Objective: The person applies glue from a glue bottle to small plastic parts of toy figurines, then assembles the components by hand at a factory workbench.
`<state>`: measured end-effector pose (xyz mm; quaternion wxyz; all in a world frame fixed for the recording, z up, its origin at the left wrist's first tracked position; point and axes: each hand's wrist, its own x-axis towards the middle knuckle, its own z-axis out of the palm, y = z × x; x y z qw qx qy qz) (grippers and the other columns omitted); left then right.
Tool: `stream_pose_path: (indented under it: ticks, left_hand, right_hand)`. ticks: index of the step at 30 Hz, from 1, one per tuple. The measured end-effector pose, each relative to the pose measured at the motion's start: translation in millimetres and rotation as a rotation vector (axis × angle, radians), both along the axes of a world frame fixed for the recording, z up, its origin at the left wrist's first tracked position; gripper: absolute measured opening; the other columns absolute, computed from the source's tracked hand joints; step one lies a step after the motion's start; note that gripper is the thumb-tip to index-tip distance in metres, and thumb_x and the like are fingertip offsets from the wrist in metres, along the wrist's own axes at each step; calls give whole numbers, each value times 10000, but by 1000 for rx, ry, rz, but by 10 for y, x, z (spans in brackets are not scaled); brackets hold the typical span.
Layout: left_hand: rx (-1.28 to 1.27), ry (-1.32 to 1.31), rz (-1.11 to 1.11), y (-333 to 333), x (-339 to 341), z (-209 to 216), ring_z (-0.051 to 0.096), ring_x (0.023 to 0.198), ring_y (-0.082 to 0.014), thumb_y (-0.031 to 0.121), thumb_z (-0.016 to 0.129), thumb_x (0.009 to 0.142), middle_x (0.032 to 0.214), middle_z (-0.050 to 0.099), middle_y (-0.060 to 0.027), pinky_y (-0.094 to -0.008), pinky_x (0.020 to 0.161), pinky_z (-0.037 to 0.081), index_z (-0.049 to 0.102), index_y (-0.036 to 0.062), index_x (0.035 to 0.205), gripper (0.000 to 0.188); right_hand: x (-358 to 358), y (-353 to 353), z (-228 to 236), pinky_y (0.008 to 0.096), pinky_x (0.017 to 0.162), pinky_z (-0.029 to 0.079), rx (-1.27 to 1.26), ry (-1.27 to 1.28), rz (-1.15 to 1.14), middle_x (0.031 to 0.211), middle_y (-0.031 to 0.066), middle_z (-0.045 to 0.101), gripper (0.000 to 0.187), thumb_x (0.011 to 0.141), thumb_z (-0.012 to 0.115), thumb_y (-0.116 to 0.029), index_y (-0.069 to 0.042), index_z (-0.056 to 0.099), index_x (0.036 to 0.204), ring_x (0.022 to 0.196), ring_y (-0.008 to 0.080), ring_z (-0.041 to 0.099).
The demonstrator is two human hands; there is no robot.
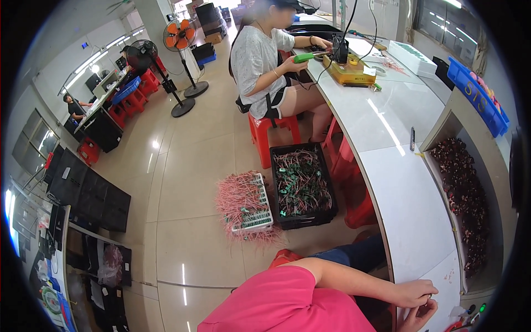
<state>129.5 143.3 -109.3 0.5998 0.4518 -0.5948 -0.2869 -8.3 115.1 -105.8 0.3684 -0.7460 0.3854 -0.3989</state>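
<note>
Left hand (415,292) curled narrow over the long white glossy worktop (409,210), right hand (416,316) just below with fingers part-open, any held piece too small to tell, tray of dark red small parts (464,193) up-right beyond the fingertips, nearer the left hand.
</note>
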Motion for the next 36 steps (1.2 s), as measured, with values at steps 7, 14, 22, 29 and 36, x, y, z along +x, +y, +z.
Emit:
stream_pose_path:
  ticks: [7,14,22,29,36]
  left_hand:
    - [-12,60,6,24,16,-33,515,869,-333,20,422,790,950,502,-180,-365,756,421,525,-52,1036,277]
    - [-34,55,88,-73,-144,-173,520,849,-346,55,449,793,908,517,-193,-390,739,419,578,-27,926,204]
    - [-23,60,30,27,-42,-171,530,845,-361,122,493,771,908,538,-203,-402,765,434,585,-21,923,228]
    - [-15,90,20,109,90,-64,538,893,-356,132,487,790,923,560,-201,-401,789,430,575,-23,983,262]
    - [18,60,-8,81,87,-4,540,922,-368,146,439,830,959,572,-222,-412,808,427,526,-41,1058,307]
  right_hand:
    - [2,-9,-9,277,720,464,-128,154,20,924,103,539,306,846,653,-162,17,473,1017,810,166,511]
    - [-102,-43,-121,229,641,473,-45,72,79,901,83,532,296,858,631,-144,-14,440,1043,772,148,520]
    - [86,140,-28,256,680,465,-203,102,51,892,95,528,253,852,633,-138,0,471,989,764,164,514]
    - [73,52,-108,279,699,467,-55,37,-12,900,105,521,329,829,680,-201,5,456,955,780,168,506]
    - [-198,-311,-351,252,716,433,-69,35,85,930,61,477,285,869,617,-145,-16,424,1033,818,138,474]
